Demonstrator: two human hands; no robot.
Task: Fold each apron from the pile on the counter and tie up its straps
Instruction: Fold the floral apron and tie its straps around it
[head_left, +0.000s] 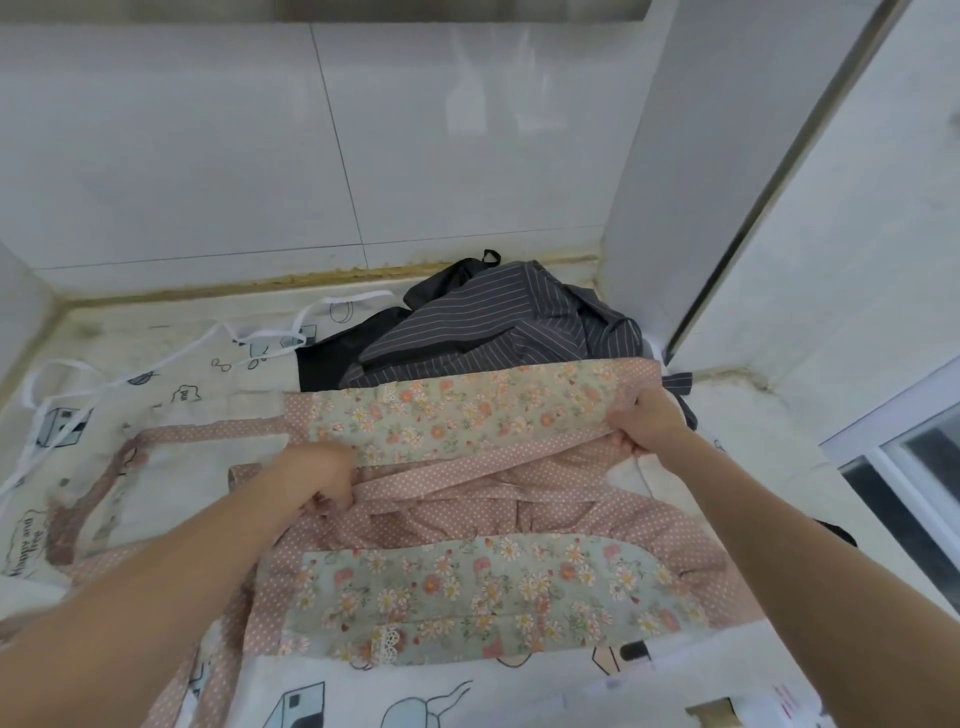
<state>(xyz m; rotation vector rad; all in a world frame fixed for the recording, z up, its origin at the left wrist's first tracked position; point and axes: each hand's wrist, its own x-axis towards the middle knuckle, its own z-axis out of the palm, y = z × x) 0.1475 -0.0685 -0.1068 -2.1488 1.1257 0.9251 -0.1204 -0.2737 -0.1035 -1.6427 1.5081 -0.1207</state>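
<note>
From the head view, the floral apron (467, 519) lies spread across the desk (769, 415), on top of a white printed apron (156, 395), so the flat surface carries the fabric while both hands work it. The left hand (317, 475) curls its grip around a pink dotted strap (431, 480) near the middle fold, apparently to gather the loose tie before the fold closes over it. The right hand (647, 423) pinches the far right corner of the upper floral panel, fingers folded over the pink edge, which looks like holding the fold line taut and square. Behind, the pile of dark striped aprons (498, 322) waits against the tiled wall (260, 156), within reach but out of the working area. The left fingertips are buried in fabric, so exactly what they hold is hard to confirm. The strap's ends run off under cloth, and the near edge of the white apron is cut off below.
</note>
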